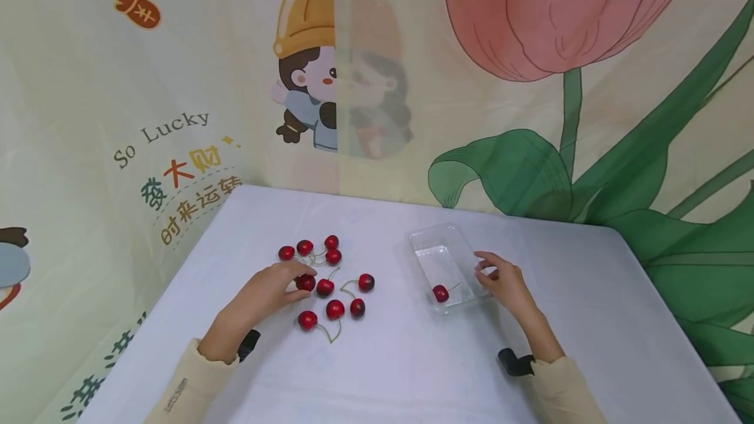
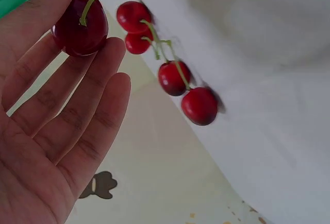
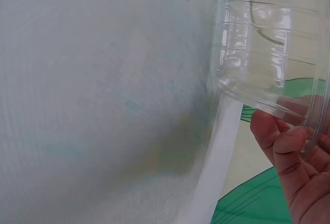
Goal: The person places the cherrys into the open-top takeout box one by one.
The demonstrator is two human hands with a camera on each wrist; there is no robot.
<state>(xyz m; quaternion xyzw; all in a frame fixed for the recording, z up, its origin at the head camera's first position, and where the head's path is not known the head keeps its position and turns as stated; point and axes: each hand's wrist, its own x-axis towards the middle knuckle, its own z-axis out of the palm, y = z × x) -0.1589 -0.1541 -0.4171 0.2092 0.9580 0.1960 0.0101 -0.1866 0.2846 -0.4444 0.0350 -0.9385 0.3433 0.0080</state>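
Over the left half of the white surface [image 1: 400, 371], the left hand [image 1: 272, 290] reaches forward, pinching a glossy, round dark-red cherry [image 2: 80, 31] between thumb and fingertips beside loose, green-stemmed cherries [image 1: 335, 309]. The right hand [image 1: 503, 281], angled leftward, grips the rim of a clear, ribbed plastic box [image 1: 438, 259] towards the far edge, one stemmed cherry [image 1: 440, 293] inside.

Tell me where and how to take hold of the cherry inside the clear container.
The cherry is likely best pinched around its round body, from above: walls of the clear container surround it, and its stem trails aside, leaving the top exposed.
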